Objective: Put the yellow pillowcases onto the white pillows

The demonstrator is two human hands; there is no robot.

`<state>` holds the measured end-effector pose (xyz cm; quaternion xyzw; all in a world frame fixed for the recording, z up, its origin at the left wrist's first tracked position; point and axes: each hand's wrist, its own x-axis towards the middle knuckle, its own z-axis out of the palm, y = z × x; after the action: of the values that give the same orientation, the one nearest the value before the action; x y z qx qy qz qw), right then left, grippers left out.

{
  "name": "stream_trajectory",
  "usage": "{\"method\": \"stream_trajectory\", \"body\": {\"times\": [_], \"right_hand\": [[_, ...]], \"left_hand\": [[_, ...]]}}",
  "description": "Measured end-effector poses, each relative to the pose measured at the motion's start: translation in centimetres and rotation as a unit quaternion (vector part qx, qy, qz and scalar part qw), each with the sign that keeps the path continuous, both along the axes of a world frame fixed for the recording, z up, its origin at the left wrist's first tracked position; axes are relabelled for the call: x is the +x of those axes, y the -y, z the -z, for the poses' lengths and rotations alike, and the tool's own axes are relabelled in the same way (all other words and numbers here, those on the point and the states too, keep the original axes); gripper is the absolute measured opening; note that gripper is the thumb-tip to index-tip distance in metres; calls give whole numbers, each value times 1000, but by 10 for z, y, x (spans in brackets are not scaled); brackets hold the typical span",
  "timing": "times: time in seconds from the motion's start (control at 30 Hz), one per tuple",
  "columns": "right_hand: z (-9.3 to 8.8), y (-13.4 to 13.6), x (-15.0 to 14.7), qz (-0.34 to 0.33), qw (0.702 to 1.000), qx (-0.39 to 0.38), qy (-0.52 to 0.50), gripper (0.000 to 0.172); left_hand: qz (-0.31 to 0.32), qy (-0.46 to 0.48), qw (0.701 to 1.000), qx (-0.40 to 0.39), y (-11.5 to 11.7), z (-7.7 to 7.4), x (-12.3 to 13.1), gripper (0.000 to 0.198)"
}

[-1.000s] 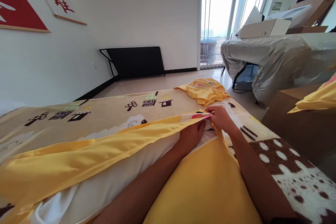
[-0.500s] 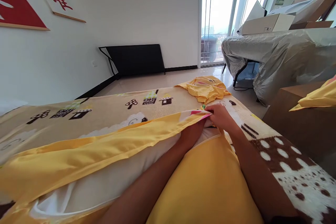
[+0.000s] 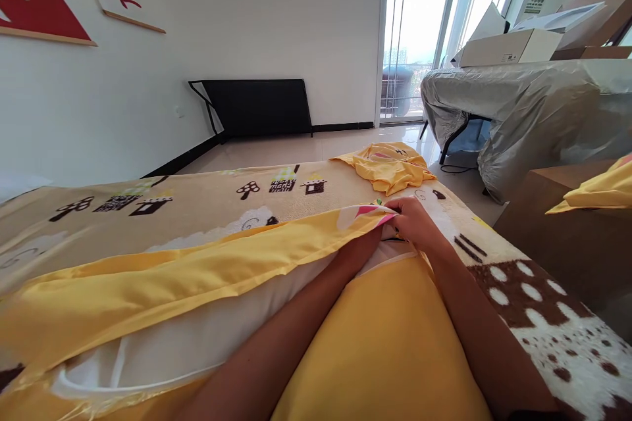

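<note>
A yellow pillowcase (image 3: 207, 279) with a pink and white printed corner lies across the bed in front of me, its long opening facing me. Inside that opening shows a white pillow-like piece (image 3: 237, 316) with white piping near the lower left. My left hand (image 3: 366, 245) reaches into the opening at the far right corner, its fingers hidden under the cloth. Closed on the same corner from outside, my right hand (image 3: 413, 220) pinches the pillowcase edge. Smooth yellow fabric (image 3: 390, 342) spreads between my forearms.
A beige patterned blanket (image 3: 212, 204) covers the bed, with a crumpled yellow cloth (image 3: 388, 168) at its far edge. To the right stand a brown cardboard box (image 3: 548, 230) with yellow cloth on it and a plastic-covered table (image 3: 518, 99). A black folded panel (image 3: 259, 107) leans against the wall.
Both hands stay at the pillowcase corner, nearly unmoved. The left forearm and wrist have shifted slightly, and the camera view has tilted a little.
</note>
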<state>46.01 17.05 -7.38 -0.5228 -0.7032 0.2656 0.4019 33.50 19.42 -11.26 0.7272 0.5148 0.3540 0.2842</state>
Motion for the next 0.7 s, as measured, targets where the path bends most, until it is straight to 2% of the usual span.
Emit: {"method": "stream_trajectory", "body": {"times": [0.23,0.33,0.43,0.57,0.63,0.7], "right_hand": [[5,-7,1,34,999,-24,33,12],[9,-10,4,25,998,-47,23,12],[9,-11,9,-3,998,-65,5,19],[0,-6,20,-51,996,-52,46,31],[-5,-3,27,-104,992,-61,46,37],[-4,-5,35,-163,983,-82,2,42]], "left_hand": [[-2,12,1000,-6,7,-2,-6,20],[-3,19,1000,-14,6,0,-7,20],[-7,20,1000,-20,5,0,-6,19],[-8,19,999,-28,5,-2,-5,17],[-1,21,999,-26,6,-3,-6,19],[7,25,999,-22,8,-3,-8,26]]}}
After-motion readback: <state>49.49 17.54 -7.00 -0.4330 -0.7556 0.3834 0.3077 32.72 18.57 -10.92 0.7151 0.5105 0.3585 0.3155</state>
